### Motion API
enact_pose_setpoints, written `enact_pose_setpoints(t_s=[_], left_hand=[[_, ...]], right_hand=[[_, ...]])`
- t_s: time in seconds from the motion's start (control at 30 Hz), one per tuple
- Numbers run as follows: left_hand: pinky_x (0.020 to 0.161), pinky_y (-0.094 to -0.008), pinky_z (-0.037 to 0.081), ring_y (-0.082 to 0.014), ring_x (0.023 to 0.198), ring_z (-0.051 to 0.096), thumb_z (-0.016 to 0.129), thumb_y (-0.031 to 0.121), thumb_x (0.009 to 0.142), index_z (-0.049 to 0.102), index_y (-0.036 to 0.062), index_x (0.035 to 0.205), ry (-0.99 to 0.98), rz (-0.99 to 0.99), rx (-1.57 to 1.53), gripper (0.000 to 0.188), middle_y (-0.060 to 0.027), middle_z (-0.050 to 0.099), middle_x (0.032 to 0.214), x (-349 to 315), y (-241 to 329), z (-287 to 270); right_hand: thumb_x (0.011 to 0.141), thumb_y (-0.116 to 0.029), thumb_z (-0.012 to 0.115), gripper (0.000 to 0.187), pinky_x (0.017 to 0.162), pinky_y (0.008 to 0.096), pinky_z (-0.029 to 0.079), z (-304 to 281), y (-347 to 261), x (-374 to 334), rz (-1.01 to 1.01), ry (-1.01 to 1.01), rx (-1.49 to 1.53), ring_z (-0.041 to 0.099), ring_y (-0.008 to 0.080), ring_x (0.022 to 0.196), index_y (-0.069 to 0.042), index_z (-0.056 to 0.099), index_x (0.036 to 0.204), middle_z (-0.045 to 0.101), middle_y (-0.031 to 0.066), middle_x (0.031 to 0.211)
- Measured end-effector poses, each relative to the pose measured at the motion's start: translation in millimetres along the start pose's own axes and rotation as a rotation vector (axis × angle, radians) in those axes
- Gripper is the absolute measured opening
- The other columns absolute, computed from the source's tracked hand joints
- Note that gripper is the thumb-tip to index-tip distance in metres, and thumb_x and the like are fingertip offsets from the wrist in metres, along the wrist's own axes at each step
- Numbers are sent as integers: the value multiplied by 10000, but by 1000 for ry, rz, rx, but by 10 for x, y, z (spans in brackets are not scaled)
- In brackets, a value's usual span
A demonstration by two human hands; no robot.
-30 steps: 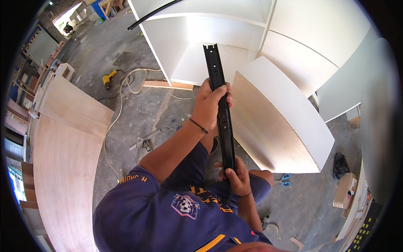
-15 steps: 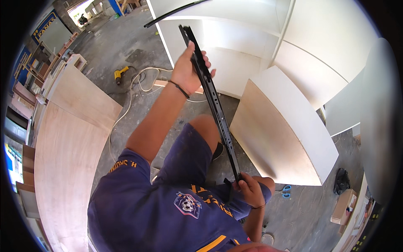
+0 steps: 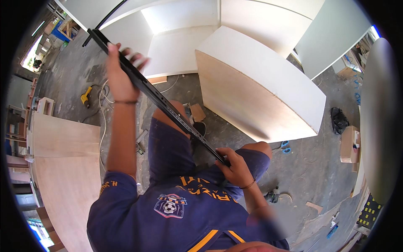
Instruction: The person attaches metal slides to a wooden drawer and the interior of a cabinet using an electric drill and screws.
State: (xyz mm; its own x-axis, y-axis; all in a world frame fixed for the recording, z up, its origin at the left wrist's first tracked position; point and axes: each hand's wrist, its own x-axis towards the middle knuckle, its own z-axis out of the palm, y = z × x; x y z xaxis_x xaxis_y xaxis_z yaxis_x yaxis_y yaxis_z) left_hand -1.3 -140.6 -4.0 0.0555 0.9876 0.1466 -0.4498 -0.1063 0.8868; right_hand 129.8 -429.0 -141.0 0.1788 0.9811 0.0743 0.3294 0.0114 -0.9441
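A long black metal drawer slide [image 3: 168, 111] with holes along its length slants across in front of my body. Near its upper left end, my left hand [image 3: 122, 77] supports it between the thumb and the palm; the fingers behind it are loosely spread and slightly blurred. My right hand [image 3: 236, 169] grips the lower end, above my right thigh, with the fingers closed round it. A second thin black strip [image 3: 110, 13] shows at the top, by the white cabinet [image 3: 180, 48].
A large white box-like piece with a pale wood face [image 3: 231, 92] stands ahead. Wooden panel [image 3: 63, 180] lies at left. On the floor are a yellow power tool [image 3: 86, 97], blue-handled scissors [image 3: 286, 147], a black bag [image 3: 339, 120], a cardboard box [image 3: 347, 145] and a dark power tool [image 3: 273, 194].
The view has swung to the right. The drawer slide has tipped from steep to more slanted, its upper end moving left with my left hand. Both hands keep hold of it.
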Motion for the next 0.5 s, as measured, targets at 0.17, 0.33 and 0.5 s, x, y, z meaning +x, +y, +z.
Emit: enact_pose_setpoints(t_s=[0.17,0.33,0.5], left_hand=[[487,-324,517,-140,525,520,526,327,918,445,44,1124,-110,-34,74,359,-39,499,801,-634,-421,103],[446,-198,398,-68,538,458,508,257,909,509,86,931,33,8,99,172,10,492,736,7,-305,-238],[461,-183,378,-50,530,406,565,268,909,476,122,785,-55,3,29,211,41,442,675,445,-40,-404]], right_hand=[[814,-46,627,365,678,328,477,51,-141,98,-70,48,74,619,293,761,1,537,1165,625,176,947],[857,-140,595,359,680,358,487,-22,-99,15,-48,14,3,625,316,802,-45,537,1198,627,186,969],[884,-200,550,337,661,384,488,-269,141,-321,33,-33,-84,615,315,776,-112,530,1209,623,156,887]])
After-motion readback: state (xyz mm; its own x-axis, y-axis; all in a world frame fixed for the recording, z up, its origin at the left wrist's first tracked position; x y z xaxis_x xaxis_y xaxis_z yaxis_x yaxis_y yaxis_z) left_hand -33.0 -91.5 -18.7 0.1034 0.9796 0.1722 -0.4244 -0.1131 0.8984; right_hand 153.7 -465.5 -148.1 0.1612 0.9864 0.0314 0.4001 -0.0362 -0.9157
